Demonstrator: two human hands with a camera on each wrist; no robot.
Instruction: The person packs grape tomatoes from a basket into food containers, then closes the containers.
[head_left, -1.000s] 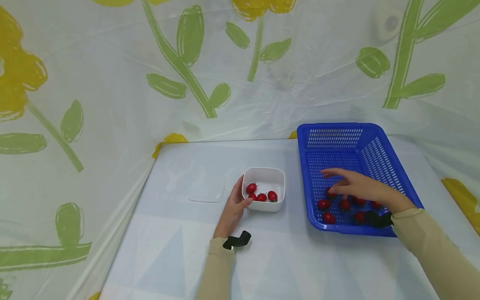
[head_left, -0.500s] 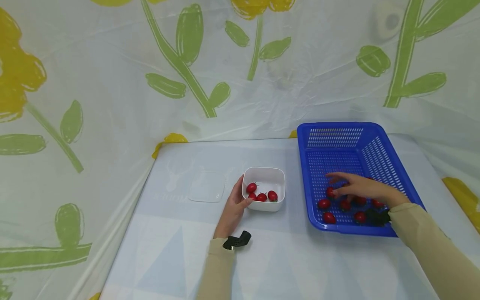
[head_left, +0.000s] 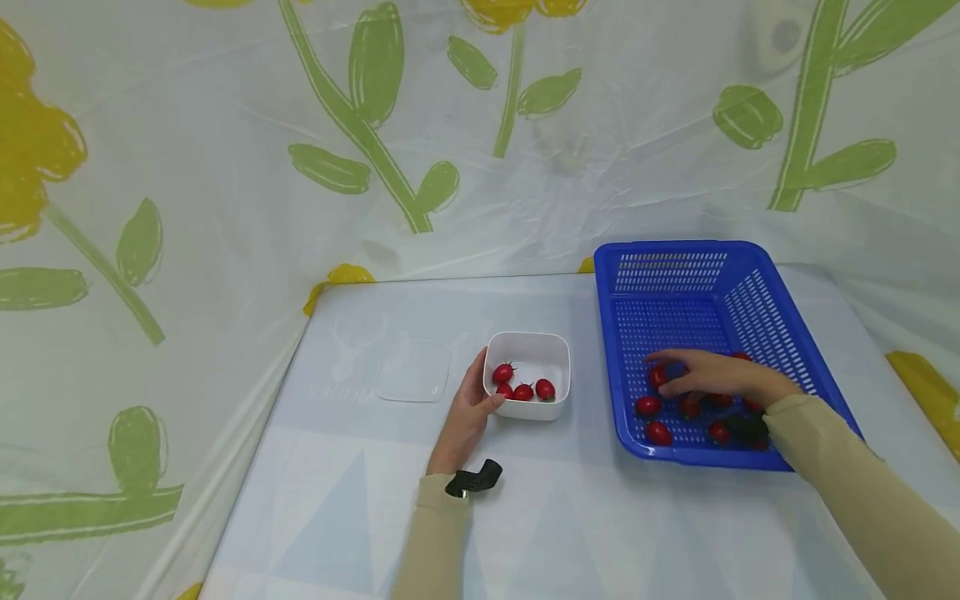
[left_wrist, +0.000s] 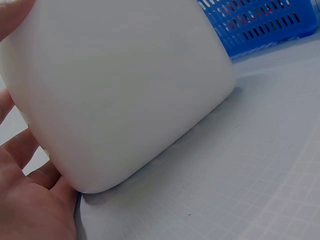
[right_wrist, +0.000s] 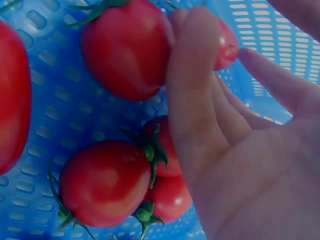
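Note:
In the head view my left hand [head_left: 463, 417] grips a small square white container [head_left: 543, 410] by its left side, thumb at the front rim and fingers behind the wall. Several cherry tomatoes [head_left: 544, 389] lie in its front half. From the left wrist the container's smooth wall [left_wrist: 130, 90] fills most of the picture. My right hand [head_left: 712, 375] reaches into a blue plastic basket [head_left: 626, 442]. A cherry tomato [right_wrist: 228, 46] there sits between its thumb and fingertips, partly hidden by the thumb. Other tomatoes [right_wrist: 105, 182] with green stems lie around the hand.
A clear, flat lid [head_left: 414, 372] lies on the pale tablecloth [head_left: 570, 517] left of the container. Behind the table hangs a white sheet [head_left: 240, 167] with printed flowers and leaves. The basket's slotted sides stand higher than the tomatoes.
My right hand has shifted slightly within the basket, and its fingers have closed in around a tomato near the left side. The left hand and container stay in place.

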